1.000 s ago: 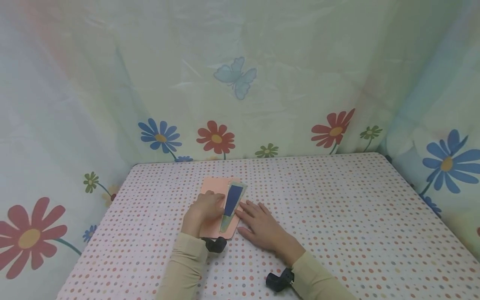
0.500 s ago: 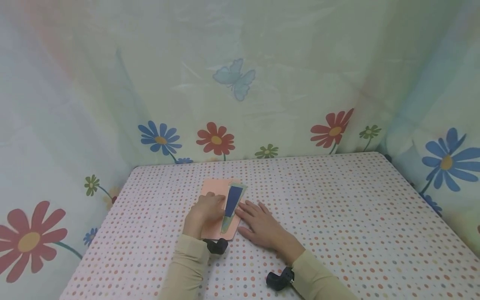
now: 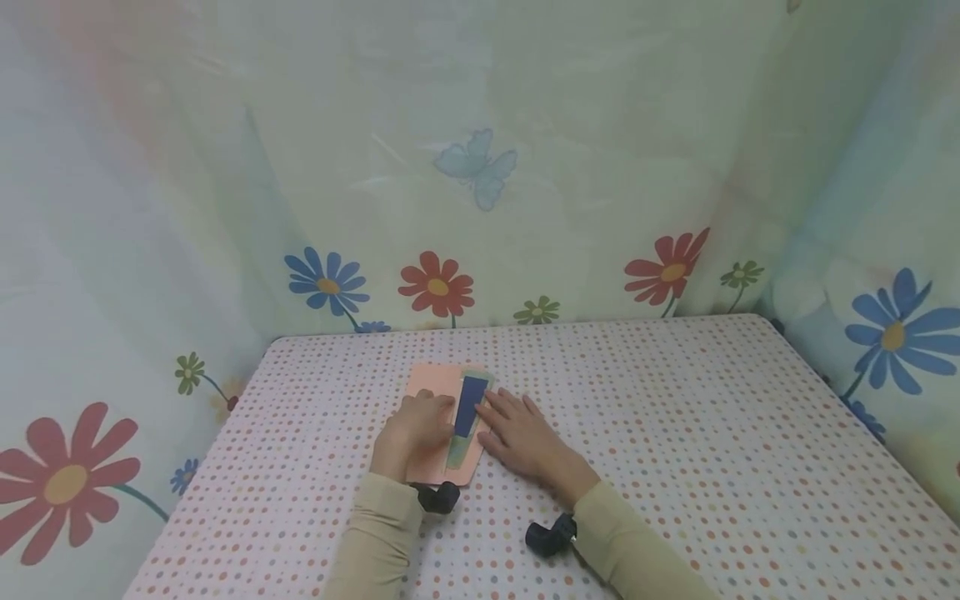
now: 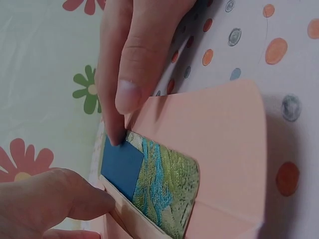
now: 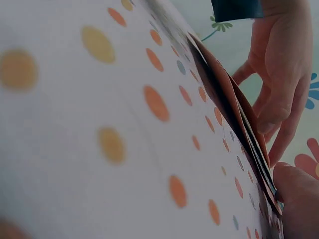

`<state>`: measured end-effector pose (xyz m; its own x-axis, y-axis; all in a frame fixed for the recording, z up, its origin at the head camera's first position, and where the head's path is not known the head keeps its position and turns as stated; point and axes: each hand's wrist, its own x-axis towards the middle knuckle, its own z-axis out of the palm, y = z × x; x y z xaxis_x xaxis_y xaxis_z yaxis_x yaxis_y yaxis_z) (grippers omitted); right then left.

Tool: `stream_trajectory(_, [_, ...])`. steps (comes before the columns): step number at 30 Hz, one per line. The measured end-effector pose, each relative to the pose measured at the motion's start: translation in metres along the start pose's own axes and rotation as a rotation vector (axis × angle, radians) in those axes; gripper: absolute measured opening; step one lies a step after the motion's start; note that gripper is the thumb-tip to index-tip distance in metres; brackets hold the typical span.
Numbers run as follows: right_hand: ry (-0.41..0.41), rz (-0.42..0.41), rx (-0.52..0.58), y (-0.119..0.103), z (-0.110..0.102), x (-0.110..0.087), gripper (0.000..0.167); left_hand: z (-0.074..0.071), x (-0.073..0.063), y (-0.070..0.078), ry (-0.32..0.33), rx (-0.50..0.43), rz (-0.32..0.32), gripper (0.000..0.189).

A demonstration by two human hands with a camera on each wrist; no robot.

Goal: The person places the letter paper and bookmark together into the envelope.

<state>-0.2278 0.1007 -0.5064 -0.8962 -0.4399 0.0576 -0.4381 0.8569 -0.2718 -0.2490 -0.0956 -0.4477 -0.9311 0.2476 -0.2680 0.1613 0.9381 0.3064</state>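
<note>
A pink folded card holder [image 3: 432, 379] lies on the table, its far side turned away from me. On it is a green and turquoise embroidered-looking piece [image 4: 169, 184] bearing a dark blue rectangle [image 3: 471, 406]. My left hand [image 3: 416, 425] pinches the holder's left flap [image 4: 130, 216], thumb on the near face, as the left wrist view shows. Flat along the right edge lies my right hand [image 3: 525, 442], its fingers extended. In the left wrist view its fingertips [image 4: 129, 94] touch the blue rectangle. The right wrist view shows the holder's layers [image 5: 239, 124] edge-on, slightly parted.
The table [image 3: 637, 433] has a white dotted cover. Behind it and on both sides hang flower-printed curtains [image 3: 570, 183]. Each wrist carries a black camera [image 3: 551, 535], close above the table.
My right hand has slid a little farther away from me, its fingers now over the blue rectangle's right edge. The patterned piece sits slightly more to the left. My left hand keeps its hold.
</note>
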Motion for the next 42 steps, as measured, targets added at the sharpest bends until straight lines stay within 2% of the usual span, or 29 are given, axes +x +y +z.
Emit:
stream_trajectory(8, [-0.011, 0.011, -0.010, -0.002, -0.003, 0.002, 0.056, 0.004, 0.003, 0.000, 0.027, 0.004, -0.033, 0.051])
stream_trajectory(30, [-0.070, -0.066, 0.012, -0.011, -0.007, -0.001, 0.056, 0.002, 0.002, 0.000, 0.029, -0.005, -0.037, 0.051])
stream_trajectory(38, [-0.074, -0.097, 0.018, -0.013, -0.004, 0.003, 0.056, 0.002, 0.002, 0.002, 0.016, 0.003, -0.052, 0.051])
stream_trajectory(42, [-0.043, -0.094, 0.020, -0.016, -0.001, 0.005, 0.054, 0.002, 0.002, 0.003, 0.017, -0.007, -0.061, 0.050])
